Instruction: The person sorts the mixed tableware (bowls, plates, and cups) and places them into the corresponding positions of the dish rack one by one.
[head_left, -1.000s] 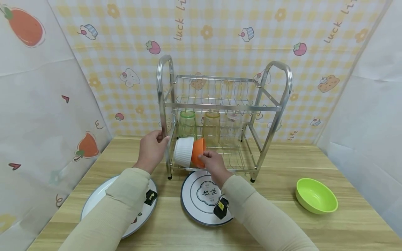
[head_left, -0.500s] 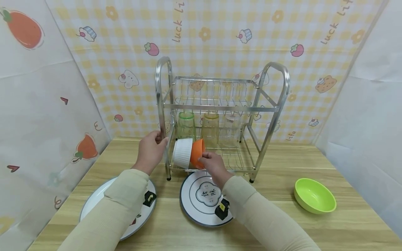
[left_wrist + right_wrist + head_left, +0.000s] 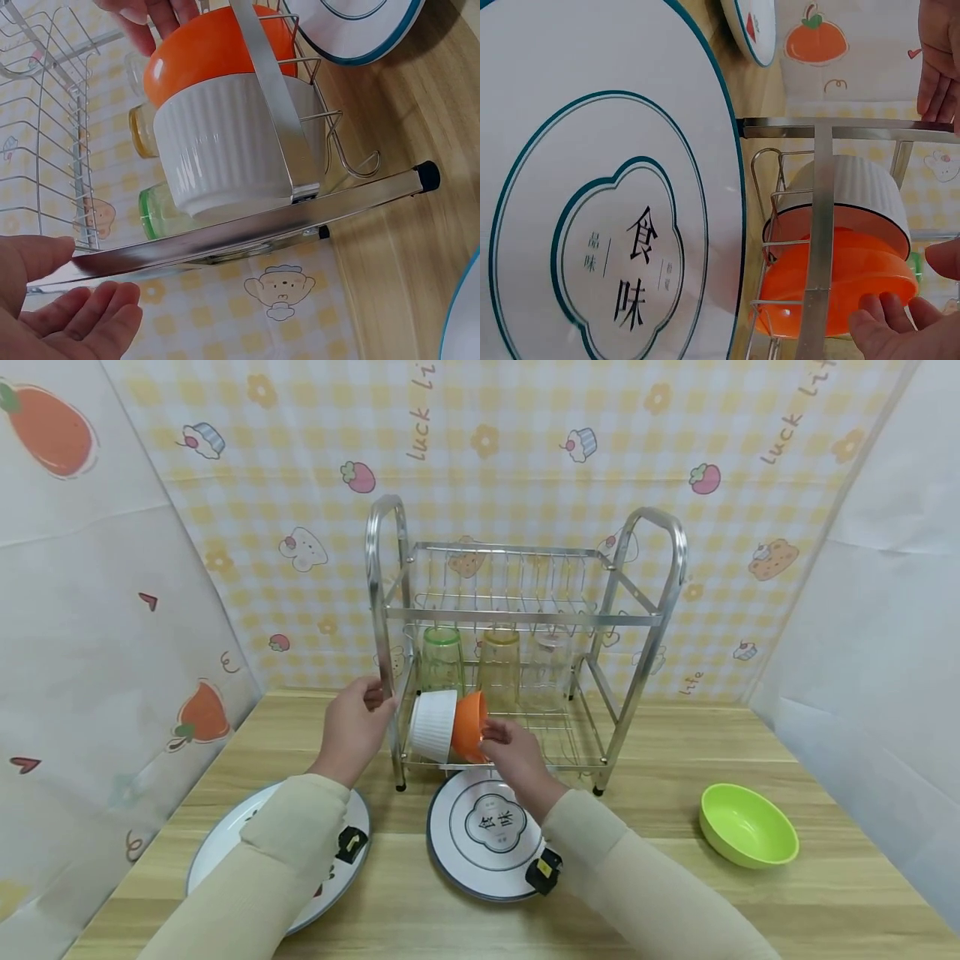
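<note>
A two-tier metal dish rack (image 3: pixel 525 618) stands on the table. My left hand (image 3: pixel 356 722) holds its front left post, thumb on one side and curled fingers on the other. On the lower tier, a white ribbed bowl (image 3: pixel 433 727) lies tipped on its side, with an orange bowl (image 3: pixel 468 727) nested against its mouth. My right hand (image 3: pixel 517 756) is at the orange bowl's rim. In the right wrist view the fingertips (image 3: pixel 877 307) lie right at the bowl's edge, while the thumb (image 3: pixel 943 259) stands apart from it.
Behind the bowls stand a green glass (image 3: pixel 442 660), a yellow glass (image 3: pixel 498 668) and a clear glass (image 3: pixel 551 672). A white plate (image 3: pixel 465 860) lies before the rack, a second plate (image 3: pixel 225 843) under the left forearm. A lime bowl (image 3: pixel 750 827) sits at right.
My right fingers have loosened from the orange bowl's rim and spread slightly; the right wrist has shifted a little to the right. The left hand keeps its place on the post.
</note>
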A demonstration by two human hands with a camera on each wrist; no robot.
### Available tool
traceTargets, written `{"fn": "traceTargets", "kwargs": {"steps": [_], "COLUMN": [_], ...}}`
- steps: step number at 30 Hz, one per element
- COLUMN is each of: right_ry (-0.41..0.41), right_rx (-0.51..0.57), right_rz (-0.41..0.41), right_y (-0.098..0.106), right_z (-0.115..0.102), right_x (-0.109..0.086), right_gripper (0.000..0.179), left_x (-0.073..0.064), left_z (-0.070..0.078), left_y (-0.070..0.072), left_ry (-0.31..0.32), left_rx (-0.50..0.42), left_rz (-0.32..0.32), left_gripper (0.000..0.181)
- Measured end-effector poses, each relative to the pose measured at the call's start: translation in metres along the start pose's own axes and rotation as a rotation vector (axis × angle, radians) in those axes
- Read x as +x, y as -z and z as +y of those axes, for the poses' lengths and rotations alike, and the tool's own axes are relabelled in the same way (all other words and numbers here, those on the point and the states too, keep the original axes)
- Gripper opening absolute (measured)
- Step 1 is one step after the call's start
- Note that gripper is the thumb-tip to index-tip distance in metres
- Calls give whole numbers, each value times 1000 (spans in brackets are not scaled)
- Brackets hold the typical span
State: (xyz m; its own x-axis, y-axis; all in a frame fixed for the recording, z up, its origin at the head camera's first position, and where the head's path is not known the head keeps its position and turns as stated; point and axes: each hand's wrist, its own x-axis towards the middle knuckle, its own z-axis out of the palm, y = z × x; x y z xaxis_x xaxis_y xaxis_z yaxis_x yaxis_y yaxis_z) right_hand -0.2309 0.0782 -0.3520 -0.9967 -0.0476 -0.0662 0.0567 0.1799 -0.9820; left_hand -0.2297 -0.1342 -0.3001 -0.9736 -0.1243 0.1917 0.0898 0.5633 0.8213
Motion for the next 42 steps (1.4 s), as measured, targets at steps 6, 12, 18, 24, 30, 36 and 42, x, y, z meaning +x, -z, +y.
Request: {"fn": "traceTargets", "kwargs": {"steps": [6,12,18,24,30,36,42], "right_ry": [69,173,233,294,343,371,393], "right_rx": [-76,-196,-272,-340,-423,-506,-587], "right_rz": [16,27,20,17,17,42,76], "right_y": [11,22,34,41,47,60,73], "right_z": [-6,-8,-8,-7,-8,-3,-4], "right_x": [-10,-18,-29,-36,-45,-51,-57], "right_gripper": [46,46,48,47,47,43,40], "left_x": [-8,-16,-25,-35,-44,-51,-59], "left_z": [2,3,5,6,12,17,21], "left_y": [5,9,10,8,2,-5,-13], "left_ry": [12,6,2,0,4,-11,-41], "left_rx": [16,43,66,70,52,70,105], "left_rz": [13,-11,-51,-77,-111,-143,-135], "left_gripper": [44,45,46,46,46,42,41]}}
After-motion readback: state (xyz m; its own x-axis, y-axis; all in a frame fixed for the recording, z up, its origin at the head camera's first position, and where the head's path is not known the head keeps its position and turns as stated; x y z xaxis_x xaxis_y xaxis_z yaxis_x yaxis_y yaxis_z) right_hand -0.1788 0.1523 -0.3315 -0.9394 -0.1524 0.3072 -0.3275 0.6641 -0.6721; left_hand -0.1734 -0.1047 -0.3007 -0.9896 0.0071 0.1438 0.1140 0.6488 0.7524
